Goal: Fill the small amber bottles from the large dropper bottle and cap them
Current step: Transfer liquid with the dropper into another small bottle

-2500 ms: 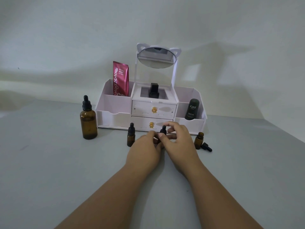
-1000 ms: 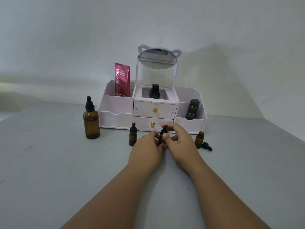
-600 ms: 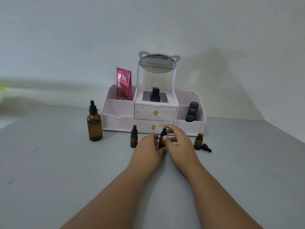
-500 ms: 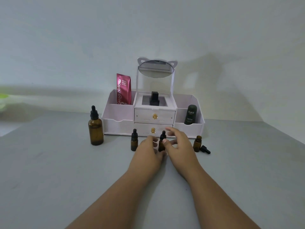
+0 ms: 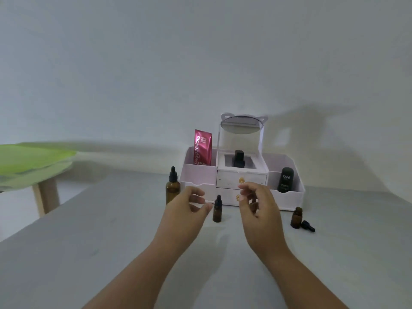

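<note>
The fingers (image 5: 199, 205) of the left hand (image 5: 185, 210) are loosely curled and spread, and they hold nothing; the thumb tip is just beside a small capped amber bottle (image 5: 217, 209), but it does not touch it. The right hand (image 5: 259, 207) is also open, with the fingers (image 5: 247, 188) half bent in the air and nothing between them. The capped bottle stands upright on the grey table (image 5: 334, 253), between the two hands. I cannot tell if another small bottle is hidden behind the right hand. To the right, well apart from the hands, one small open amber bottle (image 5: 296, 218) stands without cap, and its black dropper cap (image 5: 308, 226) lies on the table just beside it. The large dropper bottle (image 5: 172, 188) stands behind the left hand, near the left corner of the white organizer (image 5: 200, 177) with a mirror (image 5: 240, 126).
</note>
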